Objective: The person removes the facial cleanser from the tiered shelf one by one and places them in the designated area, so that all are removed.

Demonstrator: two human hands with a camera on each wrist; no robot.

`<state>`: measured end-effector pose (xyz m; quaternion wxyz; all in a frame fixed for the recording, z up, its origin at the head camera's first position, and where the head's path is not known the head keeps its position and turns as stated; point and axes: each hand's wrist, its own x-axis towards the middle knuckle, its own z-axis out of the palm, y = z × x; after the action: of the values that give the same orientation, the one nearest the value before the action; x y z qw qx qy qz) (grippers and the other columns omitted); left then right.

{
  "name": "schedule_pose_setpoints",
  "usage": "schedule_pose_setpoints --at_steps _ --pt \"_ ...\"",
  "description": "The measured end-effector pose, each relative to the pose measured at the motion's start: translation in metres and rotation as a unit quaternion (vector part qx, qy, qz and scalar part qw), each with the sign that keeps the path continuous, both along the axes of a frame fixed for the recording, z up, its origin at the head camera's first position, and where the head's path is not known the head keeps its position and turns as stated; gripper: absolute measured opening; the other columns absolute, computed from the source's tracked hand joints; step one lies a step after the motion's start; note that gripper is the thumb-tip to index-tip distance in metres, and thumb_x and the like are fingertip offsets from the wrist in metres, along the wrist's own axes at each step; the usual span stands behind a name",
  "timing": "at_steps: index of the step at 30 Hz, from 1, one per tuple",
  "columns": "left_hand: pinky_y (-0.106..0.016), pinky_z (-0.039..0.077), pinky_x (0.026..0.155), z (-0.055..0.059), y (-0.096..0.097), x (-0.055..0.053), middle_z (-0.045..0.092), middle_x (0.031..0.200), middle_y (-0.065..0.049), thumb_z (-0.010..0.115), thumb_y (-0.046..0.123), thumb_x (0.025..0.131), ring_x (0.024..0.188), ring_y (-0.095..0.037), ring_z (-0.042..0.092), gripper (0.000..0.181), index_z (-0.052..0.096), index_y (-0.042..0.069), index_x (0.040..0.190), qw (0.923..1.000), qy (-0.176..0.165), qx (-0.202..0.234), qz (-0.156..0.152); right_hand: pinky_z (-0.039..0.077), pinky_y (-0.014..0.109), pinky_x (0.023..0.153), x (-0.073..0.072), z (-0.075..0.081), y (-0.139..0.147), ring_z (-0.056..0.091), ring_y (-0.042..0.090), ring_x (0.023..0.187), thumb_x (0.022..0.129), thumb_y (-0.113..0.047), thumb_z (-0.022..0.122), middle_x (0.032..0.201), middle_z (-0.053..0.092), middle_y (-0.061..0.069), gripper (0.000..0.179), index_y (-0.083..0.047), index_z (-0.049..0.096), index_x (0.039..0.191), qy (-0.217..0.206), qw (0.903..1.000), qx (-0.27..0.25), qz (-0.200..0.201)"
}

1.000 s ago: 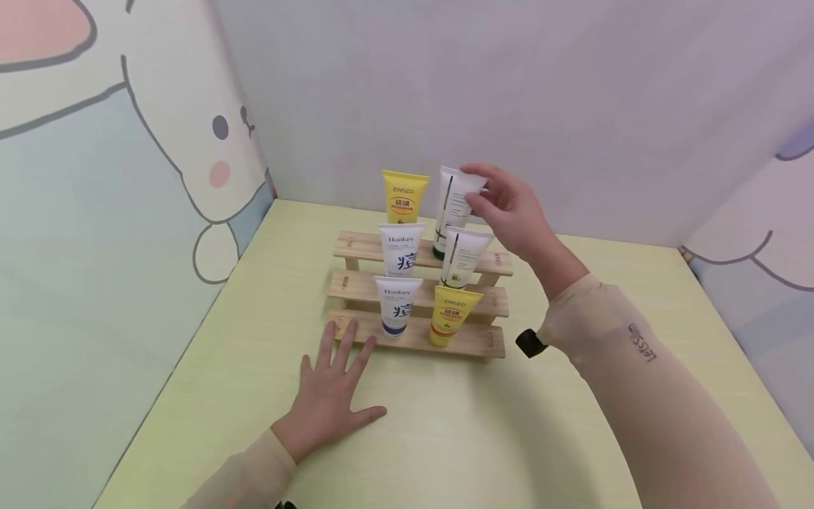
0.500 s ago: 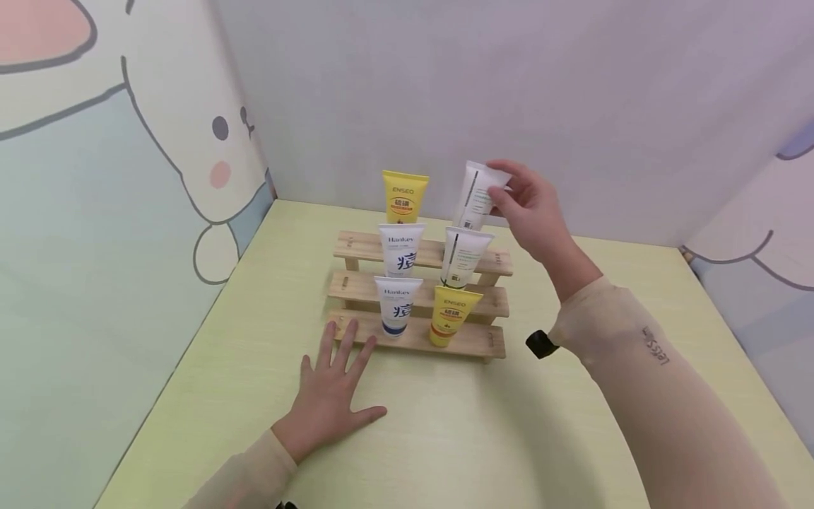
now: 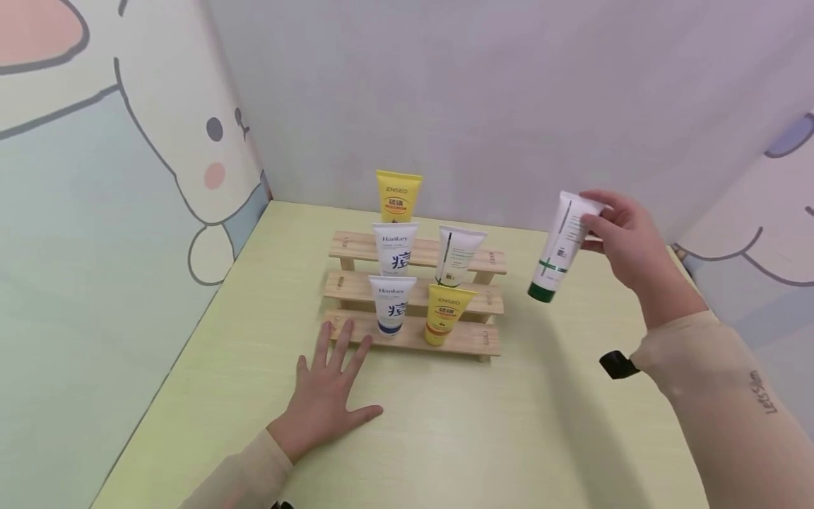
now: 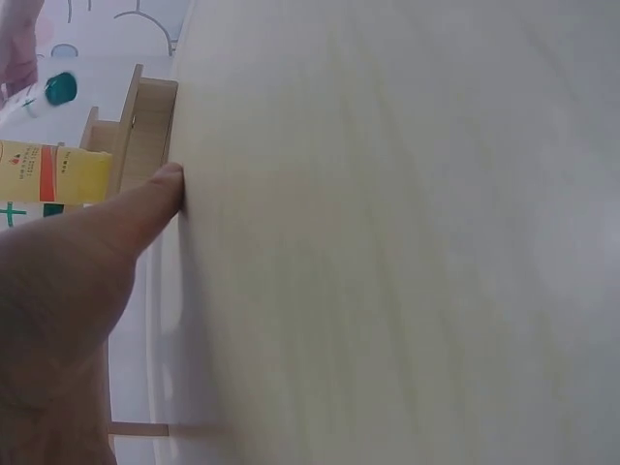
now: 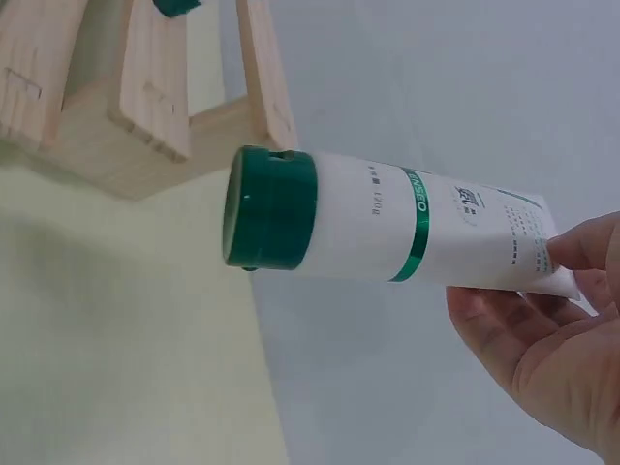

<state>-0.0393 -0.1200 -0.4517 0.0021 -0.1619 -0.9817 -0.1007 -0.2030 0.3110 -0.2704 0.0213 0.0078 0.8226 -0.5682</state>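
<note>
Right grip (image 3: pixel 626 244) pinches green-capped tube (image 3: pixel 561 249), now moved off rack (image 3: pixel 356 245) to frame's right; removal likely underway. Left grip (image 3: pixel 323 399) spread.

A white squeeze tube (image 3: pixel 559 249) with a dark green cylindrical cap (image 5: pixel 271 208) and a flat crimped end hangs in the air, pinched near that end in the right hand (image 3: pixel 626 240). It tilts, cap lowest and pointing down-left in the head view. The cap is on. A shiny green band (image 5: pixel 419 228) marked ENSEO rings the body, with small print on either side. The tube is well apart from the pale wooden three-step rack (image 3: pixel 355 285), to its right.
</note>
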Motion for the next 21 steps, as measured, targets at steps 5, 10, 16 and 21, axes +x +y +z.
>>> schedule_pose_setpoints --at_steps 5,10,16,21 --pt "-0.085 0.040 0.097 0.000 0.000 0.000 0.007 0.177 -0.014 0.074 0.073 0.082 0.160 -0.050 0.006 0.111 0.027 0.022 0.168 1.0000 0.003 0.003 0.000 0.059 0.022 0.088 -0.005 -0.030 0.029 0.062 0.005 0.106 0.113 -0.029 0.044 0.144 0.048 0.005 0.057 -0.011 0.029 0.165 -0.088 0.9905 0.095 0.046" --pt "-0.086 0.039 0.098 -0.001 0.000 0.000 0.004 0.178 -0.013 0.073 0.073 0.082 0.161 -0.050 0.003 0.111 0.024 0.023 0.168 1.0000 -0.003 0.007 0.003 0.059 0.034 0.095 -0.015 -0.065 0.040 0.058 0.027 0.120 0.113 -0.019 0.038 0.156 0.038 0.028 0.056 -0.003 0.024 0.165 -0.142 0.9757 0.135 0.098" --pt "-0.086 0.037 0.100 -0.001 0.000 0.001 0.002 0.178 -0.012 0.074 0.072 0.083 0.161 -0.049 0.001 0.111 0.023 0.023 0.169 0.9998 -0.016 0.014 0.007 0.058 0.040 0.097 -0.028 -0.092 0.035 0.052 0.040 0.126 0.112 -0.014 0.038 0.155 0.037 0.032 0.055 0.002 0.027 0.163 -0.163 0.9689 0.147 0.114" --pt "-0.086 0.037 0.101 0.000 0.000 0.001 0.003 0.178 -0.012 0.074 0.072 0.083 0.161 -0.049 0.002 0.110 0.024 0.024 0.168 0.9998 -0.015 0.012 0.006 0.056 0.044 0.103 -0.039 -0.105 0.029 0.050 0.040 0.127 0.112 -0.016 0.037 0.158 0.034 0.033 0.056 0.001 0.024 0.164 -0.174 0.9673 0.145 0.114"
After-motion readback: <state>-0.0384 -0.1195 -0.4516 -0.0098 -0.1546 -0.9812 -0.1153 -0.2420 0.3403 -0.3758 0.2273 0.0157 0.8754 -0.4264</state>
